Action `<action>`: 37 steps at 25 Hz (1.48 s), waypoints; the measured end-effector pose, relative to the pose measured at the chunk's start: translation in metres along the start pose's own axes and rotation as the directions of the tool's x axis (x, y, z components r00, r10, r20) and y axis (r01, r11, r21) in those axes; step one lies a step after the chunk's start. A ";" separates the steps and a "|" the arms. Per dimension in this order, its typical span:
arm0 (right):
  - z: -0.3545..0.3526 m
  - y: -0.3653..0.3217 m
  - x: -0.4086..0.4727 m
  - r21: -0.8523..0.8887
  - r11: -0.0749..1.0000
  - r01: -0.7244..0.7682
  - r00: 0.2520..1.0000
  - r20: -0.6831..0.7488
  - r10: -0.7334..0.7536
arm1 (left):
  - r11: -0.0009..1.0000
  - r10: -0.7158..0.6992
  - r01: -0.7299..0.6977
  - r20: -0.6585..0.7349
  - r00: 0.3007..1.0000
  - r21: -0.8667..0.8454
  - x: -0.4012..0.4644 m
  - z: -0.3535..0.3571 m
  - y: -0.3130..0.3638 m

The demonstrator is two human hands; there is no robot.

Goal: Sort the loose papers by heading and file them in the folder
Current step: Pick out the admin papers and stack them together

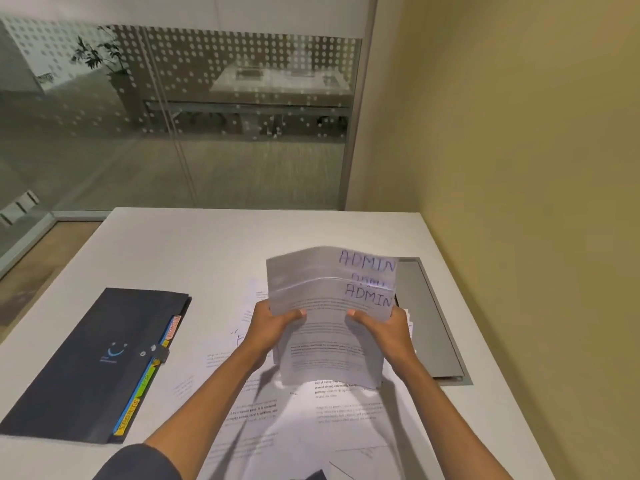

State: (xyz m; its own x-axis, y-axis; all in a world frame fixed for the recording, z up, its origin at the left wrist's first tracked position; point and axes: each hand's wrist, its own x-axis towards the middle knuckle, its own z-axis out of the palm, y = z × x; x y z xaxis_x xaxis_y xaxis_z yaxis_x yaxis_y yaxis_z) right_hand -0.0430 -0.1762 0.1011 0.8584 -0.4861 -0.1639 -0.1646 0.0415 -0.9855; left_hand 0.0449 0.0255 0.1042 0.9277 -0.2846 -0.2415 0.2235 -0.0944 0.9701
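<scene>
I hold a small stack of papers [332, 327] upright in front of me, lifted off the white bench [180, 244], with its lower edge close above the sheets beneath. My left hand [273, 327] has its grip closed on the stack's left edge, thumb lying across the front sheet; my right hand [384, 329] grips the right edge the same way, thumb on the front. The sheets are staggered, so the handwritten heading "ADMIN" shows at the top right of the front sheet and again on the one behind. The print lower down is too blurred for me to read.

Under my forearms, more loose papers [273, 427] lie spread flat on the bench, overlapping one another. To my left, well apart from the stack, the dark folder [93, 362] lies flat and closed, with coloured index tabs [143, 393] sticking out along its right edge. Beside my right hand, a grey hatch cover [429, 327] is set into the bench.
</scene>
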 end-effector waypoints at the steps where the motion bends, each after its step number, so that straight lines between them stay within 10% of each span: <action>1: -0.002 0.001 -0.001 0.001 1.000 0.017 1.000 -0.002 -0.017 | 1.000 0.002 -0.002 0.010 1.000 0.003 -0.001 0.001 -0.001; 37: -0.015 0.008 -0.016 0.049 0.990 0.129 0.990 -0.063 -0.126 | 0.993 0.111 -0.115 0.140 0.984 0.016 0.001 0.012 0.011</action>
State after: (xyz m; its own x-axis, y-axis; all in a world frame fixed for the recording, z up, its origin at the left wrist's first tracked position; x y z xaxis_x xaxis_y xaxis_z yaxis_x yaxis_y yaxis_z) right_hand -0.0659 -0.1813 0.0964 0.8402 -0.5412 -0.0355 -0.0287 0.0210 -0.9994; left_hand 0.0445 0.0125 0.1139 0.8958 -0.4242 -0.1329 0.1107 -0.0768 0.9909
